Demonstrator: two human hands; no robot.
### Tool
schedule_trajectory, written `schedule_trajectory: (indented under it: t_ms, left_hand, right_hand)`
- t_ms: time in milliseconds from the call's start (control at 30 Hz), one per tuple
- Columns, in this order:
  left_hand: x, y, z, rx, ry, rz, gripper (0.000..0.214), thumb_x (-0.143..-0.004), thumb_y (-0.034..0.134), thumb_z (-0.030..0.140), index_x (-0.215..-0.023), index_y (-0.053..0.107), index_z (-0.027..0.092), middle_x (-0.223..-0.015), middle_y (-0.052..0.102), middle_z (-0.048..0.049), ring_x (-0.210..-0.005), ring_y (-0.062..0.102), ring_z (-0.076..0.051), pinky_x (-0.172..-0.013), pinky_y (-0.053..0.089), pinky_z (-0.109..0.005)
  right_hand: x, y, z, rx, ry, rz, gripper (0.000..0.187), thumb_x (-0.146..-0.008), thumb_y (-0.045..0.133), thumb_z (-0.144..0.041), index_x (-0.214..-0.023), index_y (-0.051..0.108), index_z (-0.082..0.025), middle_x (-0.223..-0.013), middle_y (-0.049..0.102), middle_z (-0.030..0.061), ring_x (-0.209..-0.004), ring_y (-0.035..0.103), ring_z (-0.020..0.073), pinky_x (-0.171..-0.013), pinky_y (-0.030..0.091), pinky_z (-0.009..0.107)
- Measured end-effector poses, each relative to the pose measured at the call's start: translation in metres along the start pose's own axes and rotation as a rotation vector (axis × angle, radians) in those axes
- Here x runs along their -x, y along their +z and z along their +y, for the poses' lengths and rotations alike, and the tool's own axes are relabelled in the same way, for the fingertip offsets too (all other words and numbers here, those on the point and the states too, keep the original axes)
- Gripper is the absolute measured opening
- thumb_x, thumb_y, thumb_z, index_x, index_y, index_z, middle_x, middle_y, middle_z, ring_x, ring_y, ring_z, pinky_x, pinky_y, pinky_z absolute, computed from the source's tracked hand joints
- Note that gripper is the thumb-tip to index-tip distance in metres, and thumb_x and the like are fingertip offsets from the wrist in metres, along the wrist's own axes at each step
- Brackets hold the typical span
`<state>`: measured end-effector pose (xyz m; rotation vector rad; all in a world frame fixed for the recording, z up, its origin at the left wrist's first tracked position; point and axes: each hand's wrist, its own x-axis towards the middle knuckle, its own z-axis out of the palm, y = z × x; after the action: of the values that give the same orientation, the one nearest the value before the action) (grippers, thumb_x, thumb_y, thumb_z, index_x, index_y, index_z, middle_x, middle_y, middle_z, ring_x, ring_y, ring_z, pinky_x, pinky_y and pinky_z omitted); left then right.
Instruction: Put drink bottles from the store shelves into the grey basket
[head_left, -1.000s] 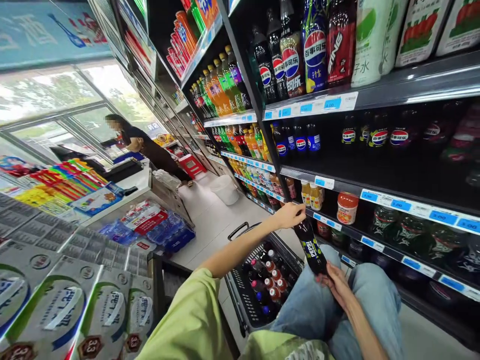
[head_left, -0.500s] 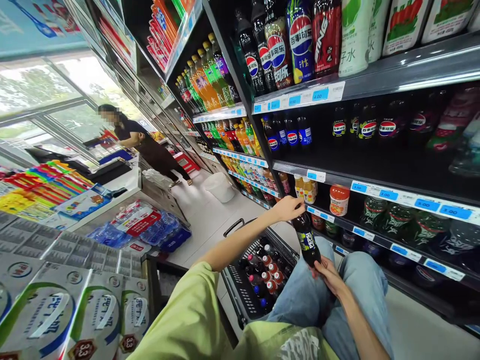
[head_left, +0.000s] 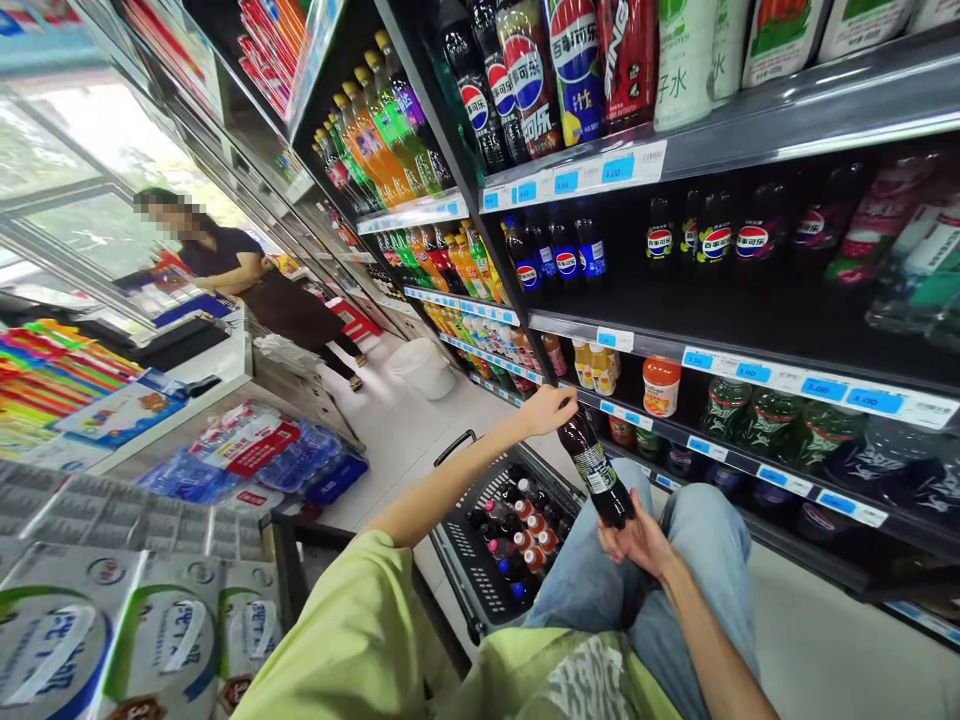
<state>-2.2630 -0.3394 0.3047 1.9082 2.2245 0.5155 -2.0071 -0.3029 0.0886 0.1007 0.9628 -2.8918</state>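
Observation:
A dark cola bottle [head_left: 591,462] is tilted over my lap, cap end up and away from me. The fingers of my left hand [head_left: 549,408] are closed on its cap end, hiding the cap. At the lower end, my right hand [head_left: 637,538] holds the base, with fingers and thumb around it. The bottle's printed text panel faces me. Below my left forearm is a dark shopping basket [head_left: 459,548] with several bottles [head_left: 531,528] standing in it, their caps red, white, pink and blue.
Drink shelves [head_left: 742,285] rise on the right, close to my knees. Milk cartons [head_left: 169,630] are stacked at the left. Shrink-wrapped water bottles [head_left: 247,450] lie by the counter. A white bucket [head_left: 421,368] stands on the floor, and a person [head_left: 240,275] is behind the counter.
The bottle has turned in my hands: its large front lettering faced me before, now a small-print panel does. My right hand's fingers have shifted at the base. The view has swung slightly right.

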Motion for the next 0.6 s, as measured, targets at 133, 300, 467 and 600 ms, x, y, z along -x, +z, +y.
schedule_trajectory:
  t_ms: [133,300,467,600]
  left_hand:
    - [0.0023,0.0024,-0.0035,-0.002,-0.011,-0.012,0.027,-0.097,0.041,0.023,-0.072,0.051,0.021,-0.064,0.051,0.0032,-0.06,0.047,-0.013,-0.067,0.038,-0.026]
    - [0.0046,0.0035,-0.0067,-0.023,-0.005,-0.022,0.027,-0.099,0.042,0.022,-0.075,0.054,0.021,-0.064,0.053,0.0029,-0.061,0.049,-0.013,-0.069,0.04,-0.026]
    - [0.0053,0.0041,-0.0074,-0.06,0.007,-0.025,0.023,-0.097,0.045,0.02,-0.077,0.057,0.021,-0.065,0.056,0.0017,-0.062,0.053,-0.015,-0.069,0.042,-0.026]
    - [0.0046,0.0051,-0.0071,-0.104,0.017,-0.054,0.02,-0.092,0.05,0.018,-0.074,0.056,0.021,-0.066,0.059,0.0005,-0.062,0.055,-0.015,-0.068,0.042,-0.027]
  right_hand:
    - [0.0001,-0.0046,0.0021,-0.03,0.061,-0.05,0.089,-0.082,0.046,-0.101,-0.081,0.071,-0.015,-0.057,0.06,0.004,-0.05,0.055,0.0169,-0.055,0.043,0.028]
    - [0.0012,-0.0079,0.0013,-0.032,0.07,0.001,0.091,-0.08,0.052,-0.1,-0.091,0.075,-0.012,-0.07,0.072,0.0115,-0.061,0.067,0.0224,-0.058,0.051,0.031]
    - [0.0003,-0.0095,0.0046,-0.019,0.034,0.091,0.079,-0.075,0.075,-0.089,-0.103,0.074,-0.015,-0.087,0.077,0.0132,-0.072,0.073,0.0233,-0.058,0.056,0.032]
    - [-0.0022,-0.0083,0.0093,0.052,-0.12,0.255,0.058,-0.076,0.092,-0.06,-0.113,0.069,-0.022,-0.096,0.077,0.0089,-0.068,0.071,0.0198,-0.053,0.057,0.03]
